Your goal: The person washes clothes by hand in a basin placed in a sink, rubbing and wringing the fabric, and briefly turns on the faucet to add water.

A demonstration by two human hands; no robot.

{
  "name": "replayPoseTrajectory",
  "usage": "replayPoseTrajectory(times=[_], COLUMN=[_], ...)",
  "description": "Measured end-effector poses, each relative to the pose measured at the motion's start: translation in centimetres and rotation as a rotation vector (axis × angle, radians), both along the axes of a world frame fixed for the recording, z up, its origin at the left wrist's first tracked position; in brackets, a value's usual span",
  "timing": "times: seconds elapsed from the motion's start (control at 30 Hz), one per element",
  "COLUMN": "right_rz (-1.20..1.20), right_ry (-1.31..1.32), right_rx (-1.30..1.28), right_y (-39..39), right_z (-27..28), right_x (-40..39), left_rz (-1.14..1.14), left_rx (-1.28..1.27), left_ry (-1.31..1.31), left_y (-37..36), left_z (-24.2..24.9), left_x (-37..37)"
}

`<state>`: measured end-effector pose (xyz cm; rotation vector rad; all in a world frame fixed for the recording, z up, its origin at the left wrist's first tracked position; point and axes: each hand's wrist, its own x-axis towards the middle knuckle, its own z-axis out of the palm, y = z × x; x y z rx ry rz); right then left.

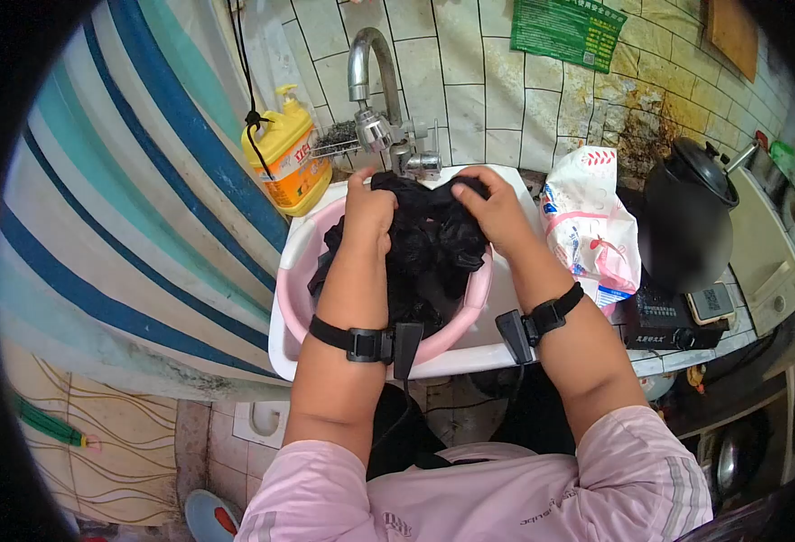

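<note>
A black cloth (429, 239), soft, wet-looking and bunched into a crumpled lump with many folds, sits in a round pink plastic basin (478, 294) that rests inside a white rectangular sink (282, 334). The lump stretches roughly side to side between the two hands, with its lower folds hanging down into the basin; no clear end or front can be made out.

The left hand (367, 210) has its grip closed around the left part of the cloth, fingers curled over the top and knuckles up. The right hand (497, 210) is clenched on the right part in the same way, its fingers buried in the fabric. Both forearms reach forward from pink sleeves and lean inward, each with a black strap and small box at the wrist.

Just behind the hands a curved metal tap (372, 77) rises from the tiled, stained wall. A yellow bottle (282, 155) of smooth plastic stands at the sink's left corner. On the surface to the right lie a crinkled white and pink bag (591, 221) and a dark round pot (686, 221) with a lid.
</note>
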<state>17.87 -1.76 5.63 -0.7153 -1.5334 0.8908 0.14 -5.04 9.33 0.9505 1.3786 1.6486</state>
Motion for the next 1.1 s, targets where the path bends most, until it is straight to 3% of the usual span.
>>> replayPoseTrajectory(times=[0.03, 0.1, 0.13, 0.17, 0.23, 0.3, 0.37, 0.43, 0.47, 0.53, 0.67, 0.77, 0.8, 0.83, 0.87, 0.9, 0.93, 0.97, 1.0, 1.03, 1.1], right_rz=[-0.001, 0.211, 0.294, 0.294, 0.318, 0.326, 0.327, 0.396, 0.394, 0.461, 0.591, 0.684, 0.775, 0.856, 0.849, 0.808, 0.763, 0.763, 0.627, 0.483, 0.433], right_ry=[-0.001, -0.415, -0.572, -0.576, -1.047, -1.200, -1.349, -1.570, -1.576, -1.900, -1.965, -1.787, -1.622, -1.452, -1.456, -1.232, -1.007, -1.006, -0.736, -0.459, -0.056], right_rx=[0.000, 0.361, 0.449, 0.453, 0.327, 0.254, 0.172, 0.110, 0.112, 0.180, 0.126, 0.142, 0.056, -0.023, -0.014, -0.010, -0.007, -0.004, -0.205, -0.396, -0.548], right_y=[-0.1, 0.1, 0.1, -0.6, -2.7, -3.5, -4.0, -4.2, -3.8, -3.1, -2.9, -2.6, -2.0, -1.3, -0.6, -0.1, 0.4, 0.8, 0.8, 0.9, 0.9], right_z=[-0.3, -0.8, -1.1, -0.9, -0.1, 0.4, 0.9, 1.0, 0.5, -1.0, -1.0, -0.7, -1.1, -1.2, -1.2, -1.2, -1.2, -1.2, -1.0, -0.9, 0.1], right_x=[0.1, 0.5, 0.6, 0.4, -0.1, -1.0, -1.9, -2.9, -3.6, -5.1, -6.1, -5.3, -4.8, -4.2, -3.4, -2.4, -1.5, -0.9, -0.3, 0.0, 0.4], left_rz=[0.044, 0.088, -0.065, -0.218, -0.248, -0.175, -0.290, -0.606, -0.694, -0.690, -0.807, -0.842, -0.837, -0.739, -0.641, -0.634, -0.559, -0.485, -0.455, -0.457, -0.390], left_rx=[-0.120, -0.235, -0.313, -0.388, -0.361, -0.314, -0.393, -0.361, -0.446, -0.388, -0.235, -0.305, -0.300, -0.331, -0.359, -0.354, -0.389, -0.419, -0.370, -0.376, -0.241], left_ry=[0.113, 0.224, 0.380, 0.534, 0.590, 0.754, 0.872, 1.407, 1.538, 1.500, 1.469, 1.553, 1.555, 1.445, 1.332, 1.333, 1.072, 0.812, 0.648, 0.651, 0.474], left_y=[0.2, 1.3, 2.7, 3.5, 2.5, 2.6, 3.8, 4.1, 4.6, 4.1, 4.6, 5.5, 6.1, 6.7, 7.3, 6.3, 4.2, 2.5, 1.8, 1.6, 1.2], left_z=[-0.2, -1.3, -2.9, -3.7, -3.6, -4.1, -4.5, -4.6, -4.6, -5.0, -6.2, -6.8, -7.7, -8.6, -9.4, -8.2, -5.7, -3.8, -3.2, -3.0, -2.6], left_x=[0.0, -0.7, -1.6, -2.1, -1.5, -1.4, -2.1, -2.2, -1.8, -1.8, -2.3, -2.1, -2.2, -2.3, -2.5, -1.9, -0.8, 0.0, 0.1, 0.3, 0.9])
